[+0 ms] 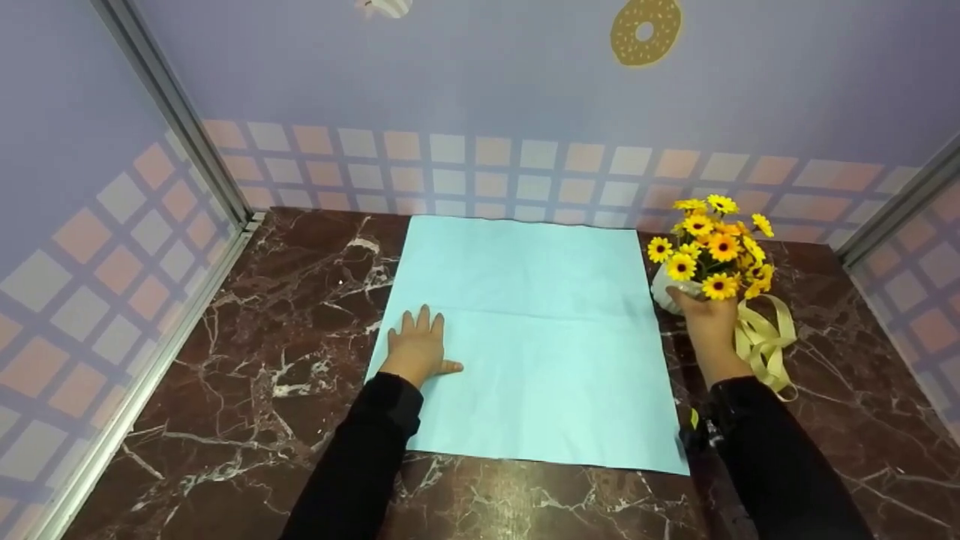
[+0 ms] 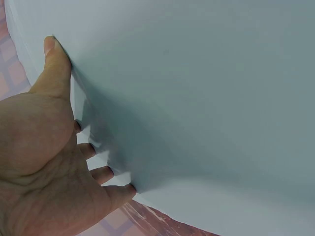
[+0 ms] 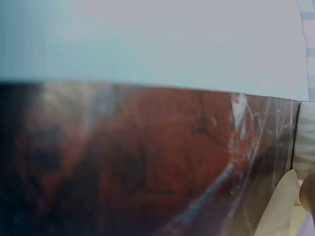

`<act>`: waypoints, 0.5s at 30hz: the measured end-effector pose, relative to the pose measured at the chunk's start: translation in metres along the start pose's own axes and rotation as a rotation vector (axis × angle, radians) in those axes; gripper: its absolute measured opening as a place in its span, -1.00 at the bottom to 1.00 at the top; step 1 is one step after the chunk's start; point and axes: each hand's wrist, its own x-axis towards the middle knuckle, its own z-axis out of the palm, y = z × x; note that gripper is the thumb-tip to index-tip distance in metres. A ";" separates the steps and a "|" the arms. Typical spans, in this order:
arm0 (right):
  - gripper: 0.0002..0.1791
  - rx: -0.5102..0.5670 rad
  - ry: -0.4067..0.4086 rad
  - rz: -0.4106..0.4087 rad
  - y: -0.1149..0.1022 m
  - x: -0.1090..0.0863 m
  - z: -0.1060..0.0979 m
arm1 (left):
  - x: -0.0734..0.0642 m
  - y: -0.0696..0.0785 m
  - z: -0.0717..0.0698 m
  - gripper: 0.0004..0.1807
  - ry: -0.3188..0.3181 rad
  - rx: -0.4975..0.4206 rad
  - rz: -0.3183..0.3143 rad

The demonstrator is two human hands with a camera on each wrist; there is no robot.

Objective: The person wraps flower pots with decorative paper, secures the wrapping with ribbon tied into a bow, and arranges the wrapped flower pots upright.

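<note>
A light blue sheet of paper (image 1: 540, 360), creased across its middle, lies flat on the dark marbled table. My left hand (image 1: 416, 349) rests on the sheet's left part with the fingers spread and straight; in the left wrist view the fingertips touch the paper (image 2: 221, 123). At the sheet's right edge, my right hand (image 1: 709, 322) grips a white flower pot (image 1: 667, 291) by its side, thumb on the near face. Yellow artificial flowers (image 1: 720, 246) fill the pot. Only a slice of the pot (image 3: 305, 142) shows in the right wrist view.
A pale yellow ribbon (image 1: 769, 337) lies in loops just right of my right hand. Behind the table (image 1: 300, 322) rises a purple wall (image 1: 495, 82) with a checkered band, and side panels stand left and right. A small dark object (image 1: 697, 431) sits by the right sleeve.
</note>
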 end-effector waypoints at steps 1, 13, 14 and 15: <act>-0.01 -0.015 0.001 0.006 0.000 0.000 0.000 | 0.000 0.000 0.000 0.05 -0.001 0.002 -0.001; 0.01 -0.050 0.032 0.081 0.000 0.001 -0.001 | -0.002 0.001 -0.001 0.03 0.011 0.001 -0.006; 0.01 -0.014 0.035 0.099 -0.001 0.001 0.000 | -0.002 0.001 0.000 0.03 0.008 0.000 -0.007; 0.01 -0.018 0.039 0.112 -0.001 0.001 0.000 | -0.002 0.000 0.000 0.03 0.006 0.000 -0.007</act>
